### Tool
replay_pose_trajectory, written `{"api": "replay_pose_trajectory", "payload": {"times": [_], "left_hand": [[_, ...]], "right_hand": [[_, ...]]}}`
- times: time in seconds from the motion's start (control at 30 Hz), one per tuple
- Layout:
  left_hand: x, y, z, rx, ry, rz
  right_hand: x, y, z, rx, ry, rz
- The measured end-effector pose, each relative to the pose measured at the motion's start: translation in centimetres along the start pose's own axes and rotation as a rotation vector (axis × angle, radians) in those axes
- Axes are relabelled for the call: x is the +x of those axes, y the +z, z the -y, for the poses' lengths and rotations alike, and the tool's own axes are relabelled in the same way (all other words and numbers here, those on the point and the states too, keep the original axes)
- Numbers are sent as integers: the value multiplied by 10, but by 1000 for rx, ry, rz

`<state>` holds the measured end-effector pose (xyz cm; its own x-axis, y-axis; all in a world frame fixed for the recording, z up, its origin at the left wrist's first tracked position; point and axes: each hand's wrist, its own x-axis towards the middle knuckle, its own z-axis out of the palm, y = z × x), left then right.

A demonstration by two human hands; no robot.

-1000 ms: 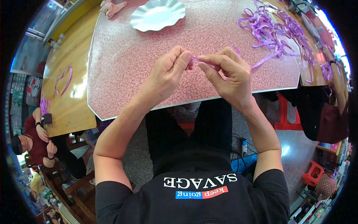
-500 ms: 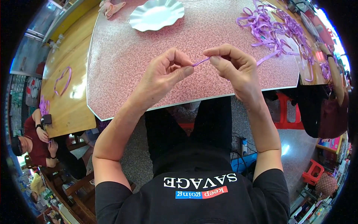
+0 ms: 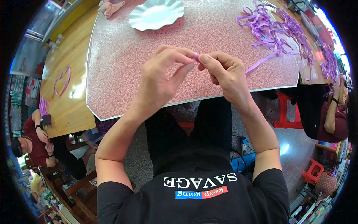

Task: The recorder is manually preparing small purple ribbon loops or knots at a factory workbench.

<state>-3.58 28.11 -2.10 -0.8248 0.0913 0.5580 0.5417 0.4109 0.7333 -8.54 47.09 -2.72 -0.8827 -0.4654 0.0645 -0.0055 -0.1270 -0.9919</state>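
Note:
My right hand [image 3: 228, 74] is closed, its thumb and forefinger pinching a thin purple ribbon [image 3: 195, 56] above the pink table. The ribbon's tail [image 3: 261, 62] runs from behind this hand to a heap on the right. My left hand [image 3: 160, 76] is slightly blurred, with thumb and forefinger apart. A short bit of ribbon shows across its forefinger tip, which meets the right hand's fingertips. Whether the ribbon loops around that finger is hard to tell.
A white wavy-rimmed plate [image 3: 156, 15] stands at the far side of the pink tabletop [image 3: 123, 71]. A tangled purple ribbon heap [image 3: 263, 24] lies far right. On the wooden table [image 3: 71, 48] lies a ribbon loop [image 3: 62, 80]. People sit at left and right; a red stool [image 3: 288, 112] stands right.
My hands have come together, and the ribbon stretch between them has shortened. My left thumb has parted from the forefinger. The person at right has drawn an arm back, bunched ribbon now near their hands.

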Motion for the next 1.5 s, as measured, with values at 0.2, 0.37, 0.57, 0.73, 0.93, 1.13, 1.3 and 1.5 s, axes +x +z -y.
{"api": "replay_pose_trajectory", "payload": {"times": [0.2, 0.37, 0.57, 0.73, 0.93, 1.13, 1.3, 1.5], "left_hand": [[6, 0, -1, 340, 269, 103], [-1, 6, 1, 155, 120, -18], [-1, 2, 6, -682, -517, 47], [2, 1, 12, -1058, -729, 98], [-1, 5, 8, -862, -646, 39], [-4, 10, -3, -530, -493, -13], [-5, 17, 6, -349, -380, -82], [1, 13, 15, -383, -468, 9]], "right_hand": [[3, 0, -1, -57, 69, 44], [-2, 7, -1, 98, 39, 2], [-4, 11, -9, -113, -192, -28], [0, 10, -5, -464, -590, -26], [9, 4, -13, -752, -900, -59], [7, 3, -14, -792, -863, -94], [6, 7, -14, -789, -815, -114], [7, 7, -15, -760, -771, -128]]}}
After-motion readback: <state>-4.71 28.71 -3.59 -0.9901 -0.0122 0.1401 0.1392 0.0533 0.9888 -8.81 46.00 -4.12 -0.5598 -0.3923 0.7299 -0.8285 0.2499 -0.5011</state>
